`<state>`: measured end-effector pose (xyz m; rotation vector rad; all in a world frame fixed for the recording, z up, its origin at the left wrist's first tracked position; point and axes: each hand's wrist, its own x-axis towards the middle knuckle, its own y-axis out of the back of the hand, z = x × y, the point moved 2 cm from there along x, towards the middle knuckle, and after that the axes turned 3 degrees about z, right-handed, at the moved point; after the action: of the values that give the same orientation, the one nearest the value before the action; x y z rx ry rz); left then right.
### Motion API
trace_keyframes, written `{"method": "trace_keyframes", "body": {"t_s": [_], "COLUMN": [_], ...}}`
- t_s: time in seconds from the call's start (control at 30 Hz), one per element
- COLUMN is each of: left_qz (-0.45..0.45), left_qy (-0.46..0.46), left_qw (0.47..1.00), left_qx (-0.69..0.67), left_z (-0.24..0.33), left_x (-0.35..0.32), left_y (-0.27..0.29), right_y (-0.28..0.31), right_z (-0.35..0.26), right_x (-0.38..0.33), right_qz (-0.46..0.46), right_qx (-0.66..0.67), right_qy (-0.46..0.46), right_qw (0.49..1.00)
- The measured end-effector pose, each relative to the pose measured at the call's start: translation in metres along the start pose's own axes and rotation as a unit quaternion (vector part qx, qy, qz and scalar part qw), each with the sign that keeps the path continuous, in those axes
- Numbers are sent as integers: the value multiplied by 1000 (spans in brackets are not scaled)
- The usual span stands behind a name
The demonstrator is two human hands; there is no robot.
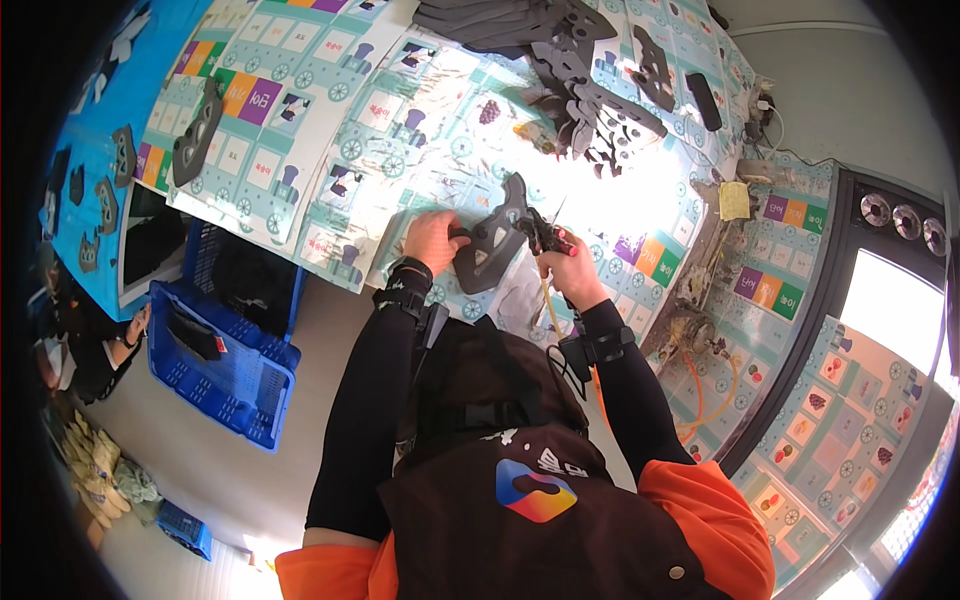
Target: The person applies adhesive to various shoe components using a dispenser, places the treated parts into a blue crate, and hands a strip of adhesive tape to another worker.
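My left hand (432,243) grips the left edge of a dark grey molded plastic part (492,250), which has cut-out openings and a narrow arm pointing away from me. The fingers of my right hand (572,270) are wrapped round a black hand tool with red parts (548,238). Its head meets the right side of the plastic part; whether it touches I cannot tell. From beneath that hand a thin yellowish hose (552,308) runs down. Both hands are over the near edge of the covered worktable (400,190).
A heap of similar grey parts (575,70) lies at the far side. Single parts lie at the left, one being a curved part (197,135). Blue crates (222,375) stand below the table's left side, near another person's arm (125,340). Orange hoses (700,395) hang at the right.
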<state>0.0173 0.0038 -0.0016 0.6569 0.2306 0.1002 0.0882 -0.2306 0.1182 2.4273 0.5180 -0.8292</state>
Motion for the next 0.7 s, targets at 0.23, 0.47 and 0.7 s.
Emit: {"method": "trace_keyframes", "body": {"t_s": [0.23, 0.47, 0.7], "left_qz": [5, 8, 16], "left_qy": [-4, -9, -27], "left_qw": [1000, 1000, 999], "left_qx": [0, 6, -4], "left_z": [0, 1, -2], "left_x": [0, 1, 1], "left_y": [0, -1, -2], "right_y": [3, -1, -11], "right_z": [11, 7, -2], "right_x": [-7, -10, -6], "right_qz": [-16, -22, -27], "right_qx": [9, 15, 13], "right_qy": [2, 13, -10], "right_qw": [1000, 1000, 1000]}}
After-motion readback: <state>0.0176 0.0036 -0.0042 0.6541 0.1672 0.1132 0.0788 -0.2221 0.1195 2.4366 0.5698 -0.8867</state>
